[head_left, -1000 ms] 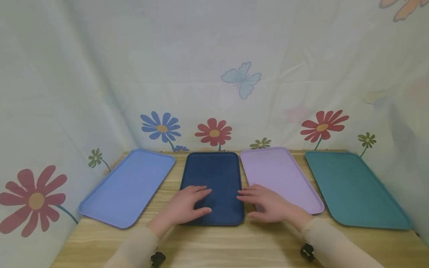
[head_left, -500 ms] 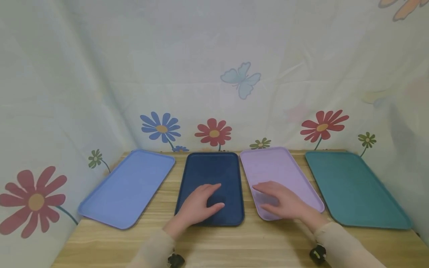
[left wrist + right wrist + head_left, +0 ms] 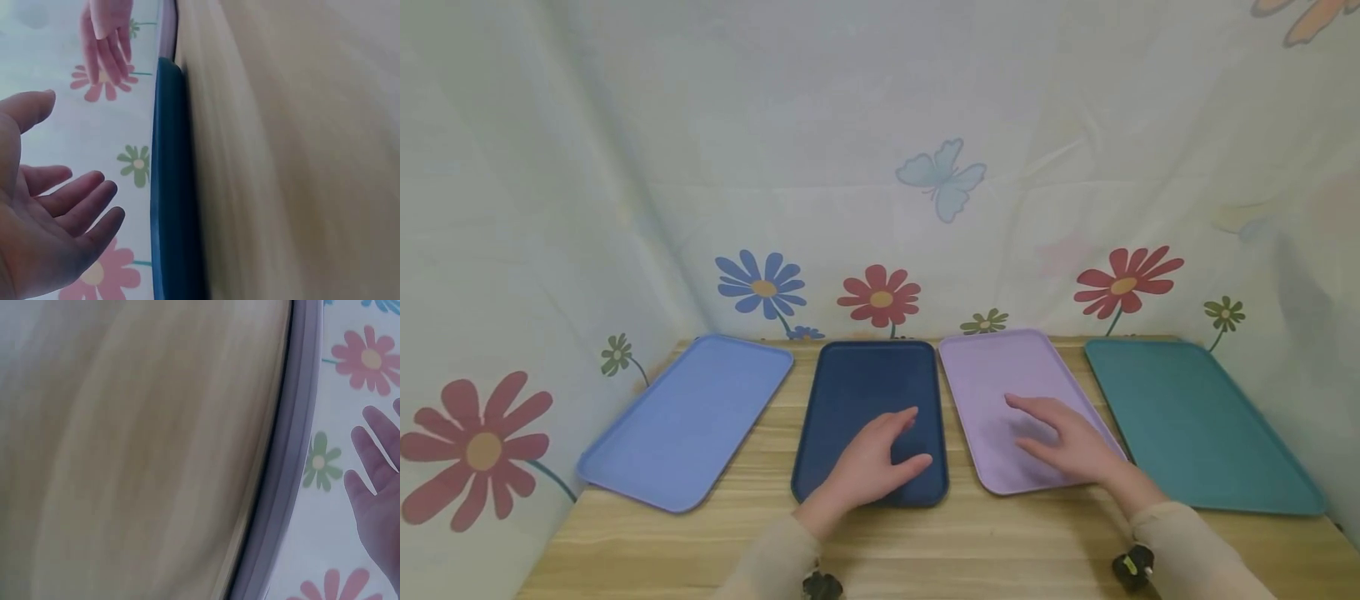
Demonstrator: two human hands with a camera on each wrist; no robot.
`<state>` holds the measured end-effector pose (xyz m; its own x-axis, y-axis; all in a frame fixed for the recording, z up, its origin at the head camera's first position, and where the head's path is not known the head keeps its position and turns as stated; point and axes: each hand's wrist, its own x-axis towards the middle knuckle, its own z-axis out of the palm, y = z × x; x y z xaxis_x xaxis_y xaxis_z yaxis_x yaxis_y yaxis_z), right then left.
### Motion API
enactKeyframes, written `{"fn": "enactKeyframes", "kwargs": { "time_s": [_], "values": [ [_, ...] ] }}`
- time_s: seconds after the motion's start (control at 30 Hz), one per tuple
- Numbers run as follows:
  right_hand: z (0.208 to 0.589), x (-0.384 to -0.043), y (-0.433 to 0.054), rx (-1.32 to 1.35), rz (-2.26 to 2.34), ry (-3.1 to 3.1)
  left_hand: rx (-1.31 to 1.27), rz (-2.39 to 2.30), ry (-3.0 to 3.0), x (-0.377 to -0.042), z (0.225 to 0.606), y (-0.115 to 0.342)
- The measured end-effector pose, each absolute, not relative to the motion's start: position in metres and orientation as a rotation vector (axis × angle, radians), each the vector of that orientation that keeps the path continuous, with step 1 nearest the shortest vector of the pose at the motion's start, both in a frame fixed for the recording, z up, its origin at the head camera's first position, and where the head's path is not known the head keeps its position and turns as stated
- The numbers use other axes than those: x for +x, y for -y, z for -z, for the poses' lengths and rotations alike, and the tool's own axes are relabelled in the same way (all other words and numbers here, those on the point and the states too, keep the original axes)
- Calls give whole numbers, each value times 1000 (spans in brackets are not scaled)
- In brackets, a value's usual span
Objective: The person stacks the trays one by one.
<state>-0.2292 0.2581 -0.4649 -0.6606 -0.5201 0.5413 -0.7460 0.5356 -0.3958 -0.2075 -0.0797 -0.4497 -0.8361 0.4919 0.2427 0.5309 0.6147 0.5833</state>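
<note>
My left hand (image 3: 872, 460) hovers over the near half of the dark blue tray (image 3: 872, 375), thumb and fingers spread apart with nothing between them. Above the lilac tray (image 3: 1000, 367) is my right hand (image 3: 1071, 442), its fingers extended and also holding nothing. In the left wrist view, a gap separates the left hand (image 3: 50, 231) from the rim of the dark blue tray (image 3: 172, 187). The right wrist view has the right hand (image 3: 378, 487) apart from the lilac tray's edge (image 3: 290, 444).
A light blue tray (image 3: 692, 417) lies at the left of the wooden table (image 3: 925, 550), and a teal tray (image 3: 1202, 425) at the right. Behind and beside the table hangs a white curtain (image 3: 820, 125) printed with flowers and a butterfly.
Both hands have moved to the right: the left further across the dark blue tray, the right from between the dark blue and lilac trays to over the lilac one. The trays stay put.
</note>
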Motion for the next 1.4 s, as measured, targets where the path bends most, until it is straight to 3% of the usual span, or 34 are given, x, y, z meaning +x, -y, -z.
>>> {"fn": "enactKeyframes", "kwargs": {
  "time_s": [0.4, 0.77, 1.13, 1.4],
  "values": [
    [459, -232, -285, 764, -1020, 2507, -707, 1618, 2668, -203, 452, 49],
    [462, -247, -306, 468, -1287, 2556, -315, 2329, 2374, -194, 448, 23],
    [461, -260, -314, 210, -1451, 2588, -258, 2151, 2452, -184, 455, 0],
    [464, -266, -318, 162, -1501, 2613, -235, 2044, 2491, -179, 462, -14]
  ]
}}
